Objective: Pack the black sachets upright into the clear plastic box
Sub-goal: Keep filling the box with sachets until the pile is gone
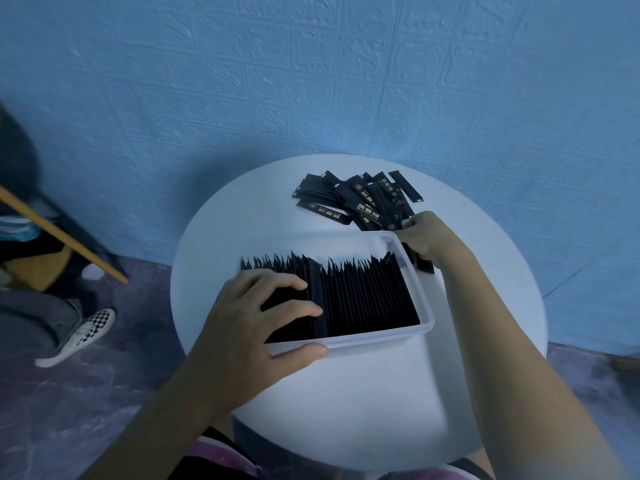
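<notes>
A clear plastic box sits in the middle of a round white table, filled with a row of black sachets standing upright. My left hand rests over the box's left end, fingers pressing on the sachets and thumb along the front rim. A loose pile of black sachets lies flat behind the box. My right hand is at the box's far right corner beside the pile, gripping black sachets that stick out below the hand.
A blue textured wall stands close behind the table. On the floor at left, another person's leg and checkered shoe are beside a dark frame with a yellow edge.
</notes>
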Available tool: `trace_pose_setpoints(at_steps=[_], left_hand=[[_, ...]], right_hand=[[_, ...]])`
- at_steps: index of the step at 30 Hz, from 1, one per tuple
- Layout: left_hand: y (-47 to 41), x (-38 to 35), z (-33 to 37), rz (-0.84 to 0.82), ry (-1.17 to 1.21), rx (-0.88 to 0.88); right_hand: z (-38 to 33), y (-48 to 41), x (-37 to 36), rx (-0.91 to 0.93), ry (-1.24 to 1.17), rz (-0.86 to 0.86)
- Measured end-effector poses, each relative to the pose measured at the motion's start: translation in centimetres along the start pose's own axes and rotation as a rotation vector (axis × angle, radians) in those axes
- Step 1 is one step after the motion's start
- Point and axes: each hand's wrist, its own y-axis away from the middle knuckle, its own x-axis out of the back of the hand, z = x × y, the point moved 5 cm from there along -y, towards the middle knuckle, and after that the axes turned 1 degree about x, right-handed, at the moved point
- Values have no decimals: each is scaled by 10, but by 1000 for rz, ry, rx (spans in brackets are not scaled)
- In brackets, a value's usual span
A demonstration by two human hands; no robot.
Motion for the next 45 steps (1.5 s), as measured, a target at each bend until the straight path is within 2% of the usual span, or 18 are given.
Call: trace_pose_setpoints(at_steps=[4, 7, 13, 15, 18, 22, 28, 36, 45], left_hand=[[0, -1, -1, -2, -5, 2], [0, -1, 0, 5, -11, -4], [1, -2, -1, 1, -13, 3], [1, -2, -1, 0, -10, -1], [0, -2, -1, 21, -14, -11], [0, -1, -1, 22, -23, -16], [0, -1, -3, -3, -16, -22], [-1, 0, -2, -30, -33, -56], [0, -1, -3, -31, -37, -80]], right_hand=[[0, 13, 15, 49, -239, 24], [-18, 36, 35, 172, -419, 76], [-73, 104, 39, 415, -470, 19], [-81, 119, 25, 392, -434, -37], [-78, 133, -17, 341, -242, -153], [-71, 143, -55, 300, -64, -185], [-67, 143, -58, 292, -233, -322], [-75, 135, -54, 284, -287, -487], [-73, 134, -52, 286, -358, -588]])
